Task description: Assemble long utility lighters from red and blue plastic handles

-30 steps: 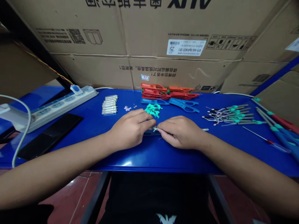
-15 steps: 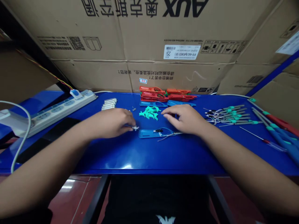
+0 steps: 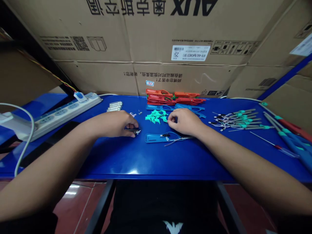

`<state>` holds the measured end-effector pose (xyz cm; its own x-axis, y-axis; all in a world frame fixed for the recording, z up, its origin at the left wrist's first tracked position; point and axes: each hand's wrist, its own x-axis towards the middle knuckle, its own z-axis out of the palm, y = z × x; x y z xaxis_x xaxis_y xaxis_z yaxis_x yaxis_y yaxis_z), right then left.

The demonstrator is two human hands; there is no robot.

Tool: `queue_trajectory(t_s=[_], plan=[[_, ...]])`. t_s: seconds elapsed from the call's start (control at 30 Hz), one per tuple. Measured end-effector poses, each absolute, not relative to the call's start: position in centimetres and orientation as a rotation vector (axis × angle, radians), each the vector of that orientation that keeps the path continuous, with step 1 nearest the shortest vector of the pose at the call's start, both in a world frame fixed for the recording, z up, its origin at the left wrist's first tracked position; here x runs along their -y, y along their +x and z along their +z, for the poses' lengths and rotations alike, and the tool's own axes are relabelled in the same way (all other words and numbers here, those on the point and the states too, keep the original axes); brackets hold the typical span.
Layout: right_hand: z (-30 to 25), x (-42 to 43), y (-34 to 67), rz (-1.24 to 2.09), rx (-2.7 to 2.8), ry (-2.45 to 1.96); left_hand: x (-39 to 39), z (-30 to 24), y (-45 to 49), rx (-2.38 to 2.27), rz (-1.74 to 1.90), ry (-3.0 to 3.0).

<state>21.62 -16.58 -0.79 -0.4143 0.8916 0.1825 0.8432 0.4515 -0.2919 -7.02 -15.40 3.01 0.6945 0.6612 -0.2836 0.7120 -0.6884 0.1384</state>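
My left hand (image 3: 116, 123) rests on the blue table (image 3: 151, 159) with its fingers closed on a small dark part with a metal tip (image 3: 134, 131). My right hand (image 3: 184, 121) lies further back, its fingers curled at the pile of small teal plastic pieces (image 3: 156, 116); what they pinch I cannot make out. Between the hands, a blue plastic handle piece (image 3: 156, 138) lies flat with a thin metal wire part (image 3: 179, 139) on its right end.
Red and blue handle pieces (image 3: 174, 99) are stacked at the back by cardboard boxes (image 3: 156, 48). Small metal cylinders (image 3: 114, 106) lie at back left, next to a white power strip (image 3: 60, 112). Teal-handled tools with wires (image 3: 240, 119) and screwdrivers (image 3: 287, 130) lie at right.
The hands came apart from the middle. My left hand moved left with the small part; my right hand went back to the teal pieces, uncovering the blue handle piece.
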Motion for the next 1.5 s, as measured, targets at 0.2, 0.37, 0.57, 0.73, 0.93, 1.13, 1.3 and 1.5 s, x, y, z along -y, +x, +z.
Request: queue_trajectory(t_s=[0.2,0.37,0.57,0.73,0.93,1.13,1.3,1.5], plan=[[0.7,19.1,23.8,0.235,2.532,-1.064,17.3,2.3,-4.0,-0.944,0.566,2.964],[1.2,19.9,23.9,0.373,2.486,-0.883,19.3,1.1,-0.2,-0.828,0.679,3.107],[1.1,20.3,24.7,0.178,2.526,-0.868,19.1,1.1,1.1,-0.893,0.457,2.529],[1.0,20.3,24.8,0.455,2.464,-0.981,19.2,-0.1,1.1,-0.767,0.771,2.752],[0.9,19.7,25.5,0.603,2.583,-0.916,19.0,-1.5,0.4,-0.643,0.882,2.944],[1.1,19.7,26.0,0.391,2.796,-0.974,17.9,-1.0,-0.6,-0.769,0.730,2.825],[1.0,19.9,25.9,0.291,2.868,-0.993,17.8,-1.8,-0.4,-0.700,0.592,2.759],[0.4,19.7,25.6,0.276,2.881,-0.952,17.3,-3.1,0.3,-0.712,0.582,2.578]])
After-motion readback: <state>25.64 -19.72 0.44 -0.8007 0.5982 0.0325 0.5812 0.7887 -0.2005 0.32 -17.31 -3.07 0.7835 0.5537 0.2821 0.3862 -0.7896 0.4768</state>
